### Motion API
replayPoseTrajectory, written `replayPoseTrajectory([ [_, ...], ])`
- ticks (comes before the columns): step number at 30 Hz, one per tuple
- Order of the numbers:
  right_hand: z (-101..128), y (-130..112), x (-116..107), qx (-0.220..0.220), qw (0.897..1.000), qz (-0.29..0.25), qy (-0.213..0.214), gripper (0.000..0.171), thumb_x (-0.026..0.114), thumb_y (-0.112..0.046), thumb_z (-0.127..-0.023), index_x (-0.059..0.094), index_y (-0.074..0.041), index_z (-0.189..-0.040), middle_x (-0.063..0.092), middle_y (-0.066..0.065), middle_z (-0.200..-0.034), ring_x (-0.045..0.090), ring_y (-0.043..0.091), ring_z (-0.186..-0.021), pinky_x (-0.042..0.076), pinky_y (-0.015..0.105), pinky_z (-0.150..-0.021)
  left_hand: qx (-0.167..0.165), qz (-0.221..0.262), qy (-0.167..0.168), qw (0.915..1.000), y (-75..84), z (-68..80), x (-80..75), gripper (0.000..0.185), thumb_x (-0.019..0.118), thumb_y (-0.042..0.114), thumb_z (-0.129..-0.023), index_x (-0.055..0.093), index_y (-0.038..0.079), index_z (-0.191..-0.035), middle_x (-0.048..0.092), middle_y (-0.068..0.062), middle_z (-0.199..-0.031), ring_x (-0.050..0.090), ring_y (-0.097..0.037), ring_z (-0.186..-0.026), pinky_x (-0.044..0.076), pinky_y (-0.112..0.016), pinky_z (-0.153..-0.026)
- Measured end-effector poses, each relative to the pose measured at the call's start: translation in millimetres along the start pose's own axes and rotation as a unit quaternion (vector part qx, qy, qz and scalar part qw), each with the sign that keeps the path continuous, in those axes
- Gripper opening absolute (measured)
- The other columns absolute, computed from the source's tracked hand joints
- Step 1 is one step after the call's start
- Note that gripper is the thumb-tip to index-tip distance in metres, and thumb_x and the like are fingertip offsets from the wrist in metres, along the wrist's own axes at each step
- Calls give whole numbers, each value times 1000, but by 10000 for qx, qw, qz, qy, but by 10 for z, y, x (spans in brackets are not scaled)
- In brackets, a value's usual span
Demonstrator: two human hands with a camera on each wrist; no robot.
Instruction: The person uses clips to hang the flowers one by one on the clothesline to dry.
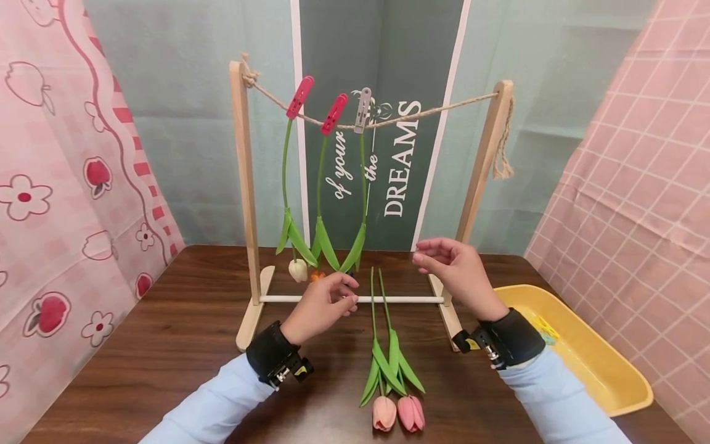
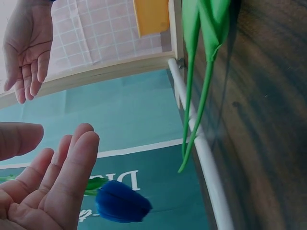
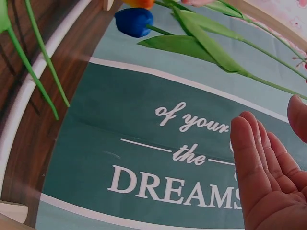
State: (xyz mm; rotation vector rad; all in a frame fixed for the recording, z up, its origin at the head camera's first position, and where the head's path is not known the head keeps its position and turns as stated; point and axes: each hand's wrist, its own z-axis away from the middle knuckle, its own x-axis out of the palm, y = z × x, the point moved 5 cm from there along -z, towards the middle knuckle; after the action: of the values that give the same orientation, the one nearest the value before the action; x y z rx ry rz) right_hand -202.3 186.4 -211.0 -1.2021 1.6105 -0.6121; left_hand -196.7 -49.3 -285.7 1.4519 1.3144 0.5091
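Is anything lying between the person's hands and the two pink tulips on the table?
Nothing visible does. The left hand and right hand hover empty near the rack's white rod; the pink tulips lie between them, stems uncovered on bare table.

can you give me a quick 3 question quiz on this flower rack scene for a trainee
1. How many clothespins grip the rope of the wooden rack?
2. True or false: the right hand holds a tulip.
3. Multiple choice: the two pink tulips lie (a) in the yellow tray, (b) on the table between the hands, (c) pegged on the rope.

Key
1. Three: two red clothespins and one grey clothespin, each holding a hanging tulip stem.
2. False: both it and the left hand are empty, fingers relaxed.
3. b
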Motion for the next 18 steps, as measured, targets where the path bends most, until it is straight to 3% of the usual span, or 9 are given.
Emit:
replayPoseTrajectory([
  [11, 114, 145, 29, 214, 9995, 207, -92, 28, 72, -11, -89, 64, 5, -111, 69, 17, -96, 70, 15, -80, 57, 26, -73, -326, 70, -217, 9992, -168, 9, 97, 17, 64, 0, -93, 59, -4, -109, 64, -14, -85, 67, -21, -73, 58, -29, -64],
  [18, 163, 219, 28, 285, 9980, 547, -100, 29, 75, -14, -87, 66, 2, -110, 70, 12, -94, 70, 20, -78, 57, 26, -70, -521, 109, -318, 9981, -291, -8, 152, 16, 62, -1, -93, 59, -4, -108, 66, -16, -84, 68, -26, -74, 59, -40, -66],
])
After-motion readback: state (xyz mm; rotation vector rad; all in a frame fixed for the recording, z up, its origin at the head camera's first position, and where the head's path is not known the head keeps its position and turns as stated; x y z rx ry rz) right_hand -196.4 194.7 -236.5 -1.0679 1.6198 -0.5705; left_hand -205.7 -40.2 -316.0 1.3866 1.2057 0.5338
